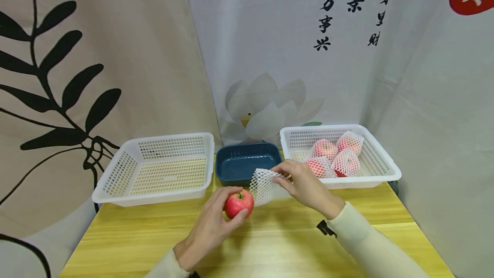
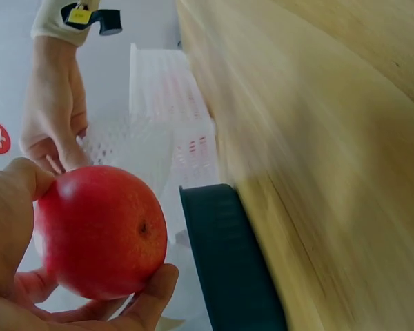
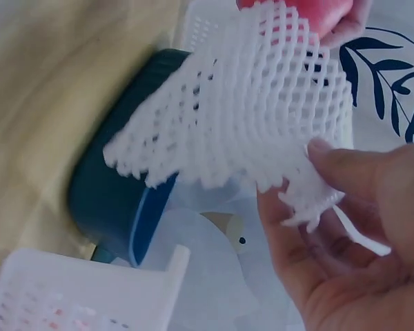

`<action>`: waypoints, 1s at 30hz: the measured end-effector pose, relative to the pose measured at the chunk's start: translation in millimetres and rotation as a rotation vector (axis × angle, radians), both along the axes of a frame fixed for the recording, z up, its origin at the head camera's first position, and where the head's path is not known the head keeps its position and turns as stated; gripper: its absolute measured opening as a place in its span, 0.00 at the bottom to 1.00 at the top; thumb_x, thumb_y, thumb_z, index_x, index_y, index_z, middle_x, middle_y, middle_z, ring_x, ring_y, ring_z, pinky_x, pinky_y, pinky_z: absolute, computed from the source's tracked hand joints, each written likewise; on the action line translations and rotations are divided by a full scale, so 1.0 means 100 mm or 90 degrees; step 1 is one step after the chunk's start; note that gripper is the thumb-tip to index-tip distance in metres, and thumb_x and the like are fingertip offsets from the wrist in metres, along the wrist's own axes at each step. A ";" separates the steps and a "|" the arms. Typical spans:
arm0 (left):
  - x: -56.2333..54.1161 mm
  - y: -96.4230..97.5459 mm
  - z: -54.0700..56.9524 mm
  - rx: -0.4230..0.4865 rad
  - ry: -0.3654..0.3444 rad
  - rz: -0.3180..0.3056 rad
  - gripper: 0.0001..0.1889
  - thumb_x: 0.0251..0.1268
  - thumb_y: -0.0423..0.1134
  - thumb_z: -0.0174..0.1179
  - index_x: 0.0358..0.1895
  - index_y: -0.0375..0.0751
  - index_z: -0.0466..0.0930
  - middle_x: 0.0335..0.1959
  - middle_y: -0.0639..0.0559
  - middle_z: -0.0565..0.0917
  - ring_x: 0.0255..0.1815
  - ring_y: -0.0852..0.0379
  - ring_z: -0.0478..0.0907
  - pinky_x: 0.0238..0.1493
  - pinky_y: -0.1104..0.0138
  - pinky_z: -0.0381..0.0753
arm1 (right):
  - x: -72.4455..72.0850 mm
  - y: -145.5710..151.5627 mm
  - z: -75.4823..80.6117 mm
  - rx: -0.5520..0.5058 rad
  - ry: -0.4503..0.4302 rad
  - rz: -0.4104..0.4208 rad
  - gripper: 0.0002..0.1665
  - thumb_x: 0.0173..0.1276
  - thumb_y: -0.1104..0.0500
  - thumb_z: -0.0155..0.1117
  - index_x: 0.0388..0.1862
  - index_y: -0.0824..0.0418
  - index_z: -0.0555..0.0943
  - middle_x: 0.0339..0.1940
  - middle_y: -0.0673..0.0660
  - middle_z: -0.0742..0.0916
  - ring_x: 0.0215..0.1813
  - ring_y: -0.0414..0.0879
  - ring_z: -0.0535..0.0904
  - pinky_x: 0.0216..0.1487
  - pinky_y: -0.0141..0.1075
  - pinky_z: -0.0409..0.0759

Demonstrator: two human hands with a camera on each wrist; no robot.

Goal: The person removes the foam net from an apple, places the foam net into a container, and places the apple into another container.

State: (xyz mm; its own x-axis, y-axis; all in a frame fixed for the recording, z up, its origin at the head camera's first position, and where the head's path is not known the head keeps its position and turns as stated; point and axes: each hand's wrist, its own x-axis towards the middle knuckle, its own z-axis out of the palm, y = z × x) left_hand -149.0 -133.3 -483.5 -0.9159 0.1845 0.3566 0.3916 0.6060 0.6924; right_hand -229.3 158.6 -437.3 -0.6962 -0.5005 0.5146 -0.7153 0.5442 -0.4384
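A bare red apple (image 1: 239, 204) is gripped in my left hand (image 1: 213, 222), its fingers and thumb curled round the sides; the left wrist view shows the apple (image 2: 103, 231) close up. My right hand (image 1: 308, 185) pinches a white foam fruit net (image 1: 264, 187) between thumb and fingers, just right of the apple. In the right wrist view the net (image 3: 262, 103) hangs slack and empty, its mesh spread, overlapping part of the apple. Both hands are held above the table in front of a dark blue tray (image 1: 248, 183).
On the right, a white basket (image 1: 380, 170) holds several apples (image 1: 346, 162) in foam nets. An empty white basket (image 1: 115, 196) stands at the left, with the blue tray between the two. The wooden table (image 1: 308, 243) ends at a printed curtain (image 1: 154, 76) behind.
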 end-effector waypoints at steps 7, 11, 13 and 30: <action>0.01 -0.05 0.00 -0.025 -0.016 0.002 0.29 0.72 0.41 0.84 0.73 0.54 0.86 0.66 0.52 0.87 0.61 0.55 0.87 0.58 0.68 0.94 | -0.17 -0.14 0.13 -0.012 0.000 -0.053 0.05 0.78 0.64 0.82 0.49 0.60 0.93 0.42 0.54 0.94 0.42 0.45 0.89 0.47 0.41 0.94; 0.03 -0.07 -0.01 -0.039 -0.028 0.012 0.29 0.70 0.42 0.85 0.73 0.58 0.88 0.64 0.52 0.85 0.61 0.54 0.86 0.56 0.69 0.94 | -0.25 -0.24 0.17 -0.005 -0.004 -0.088 0.05 0.78 0.61 0.82 0.47 0.58 0.93 0.42 0.54 0.95 0.40 0.44 0.87 0.47 0.42 0.93; 0.03 -0.09 -0.02 -0.043 -0.024 0.012 0.30 0.69 0.43 0.87 0.72 0.58 0.89 0.65 0.52 0.84 0.62 0.53 0.85 0.57 0.70 0.93 | -0.29 -0.29 0.19 -0.006 -0.008 -0.102 0.05 0.77 0.61 0.83 0.47 0.58 0.93 0.42 0.54 0.96 0.40 0.44 0.88 0.48 0.44 0.93; 0.05 -0.14 -0.06 -0.040 -0.001 -0.028 0.30 0.70 0.40 0.85 0.73 0.63 0.91 0.69 0.49 0.83 0.62 0.52 0.86 0.57 0.72 0.92 | -0.70 -0.71 0.01 0.064 -0.021 -0.190 0.07 0.77 0.64 0.81 0.49 0.59 0.90 0.46 0.57 0.95 0.42 0.51 0.92 0.47 0.47 0.95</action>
State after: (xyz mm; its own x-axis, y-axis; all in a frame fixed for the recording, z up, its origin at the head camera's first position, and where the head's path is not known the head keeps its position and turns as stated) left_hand -144.0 -147.7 -489.7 -0.9073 0.2465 0.3408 0.4171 0.6311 0.6540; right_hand -299.4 87.6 -435.9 -0.8356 -0.3192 0.4471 -0.5038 0.7698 -0.3920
